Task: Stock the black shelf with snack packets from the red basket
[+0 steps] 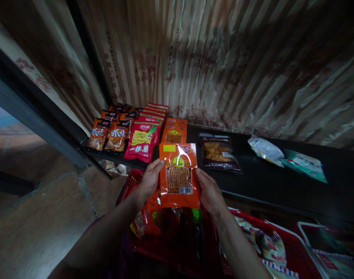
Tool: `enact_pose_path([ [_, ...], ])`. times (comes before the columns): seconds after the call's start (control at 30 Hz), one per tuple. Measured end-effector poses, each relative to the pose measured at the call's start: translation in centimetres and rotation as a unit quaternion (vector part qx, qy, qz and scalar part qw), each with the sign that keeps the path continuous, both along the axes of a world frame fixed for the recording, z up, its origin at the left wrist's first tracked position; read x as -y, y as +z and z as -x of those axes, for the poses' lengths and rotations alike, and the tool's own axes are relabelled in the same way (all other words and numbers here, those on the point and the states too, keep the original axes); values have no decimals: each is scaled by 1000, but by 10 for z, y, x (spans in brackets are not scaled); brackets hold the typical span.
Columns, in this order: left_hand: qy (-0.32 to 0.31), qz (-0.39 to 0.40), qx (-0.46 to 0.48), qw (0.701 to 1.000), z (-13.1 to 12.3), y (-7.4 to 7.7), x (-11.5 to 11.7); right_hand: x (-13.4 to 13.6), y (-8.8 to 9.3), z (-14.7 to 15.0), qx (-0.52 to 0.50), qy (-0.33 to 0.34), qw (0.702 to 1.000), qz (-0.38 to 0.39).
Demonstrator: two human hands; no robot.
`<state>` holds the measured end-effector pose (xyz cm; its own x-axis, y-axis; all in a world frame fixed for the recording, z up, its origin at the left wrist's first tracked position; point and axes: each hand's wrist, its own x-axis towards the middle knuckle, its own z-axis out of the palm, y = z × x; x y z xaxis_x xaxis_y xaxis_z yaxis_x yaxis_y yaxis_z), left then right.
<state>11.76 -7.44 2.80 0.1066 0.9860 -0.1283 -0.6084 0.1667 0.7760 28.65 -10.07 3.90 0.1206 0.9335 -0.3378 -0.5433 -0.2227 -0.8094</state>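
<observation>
Both my hands hold one orange snack packet (pixel 179 174) upright by its side edges, above a red basket (pixel 130 182). My left hand (pixel 149 180) grips the packet's left edge, thumb on the front. My right hand (pixel 209 192) grips the right edge. The packet has a clear window showing brown sticks and hangs just in front of the black shelf (pixel 281 182). Right behind it a matching orange packet (pixel 174 131) lies on the shelf.
On the shelf lie red packets (pixel 142 141), brown-orange packets (pixel 107 133), a dark packet (pixel 218 152), a white bag (pixel 265 150) and a green bag (pixel 306 166). A second red basket (pixel 281 240) with packets stands at right. A striped curtain hangs behind.
</observation>
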Motion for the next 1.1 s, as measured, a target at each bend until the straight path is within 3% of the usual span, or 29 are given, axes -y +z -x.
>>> enact_pose_path([
  [0.23,81,44,42,995,6,1,-14,2,-4,2,15,52,998,11],
  [0.33,97,54,50,992,7,3,-14,1,-8,3,21,35,999,13],
  [0.77,-126,26,-8,992,3,8,5,-8,-8,1,-11,-88,996,7],
  [0.93,-111,64,1,992,-3,5,8,-4,-4,0,1,-76,997,-9],
  [1.1,-67,65,18,995,-3,-1,4,0,0,0,25,25,999,-41],
])
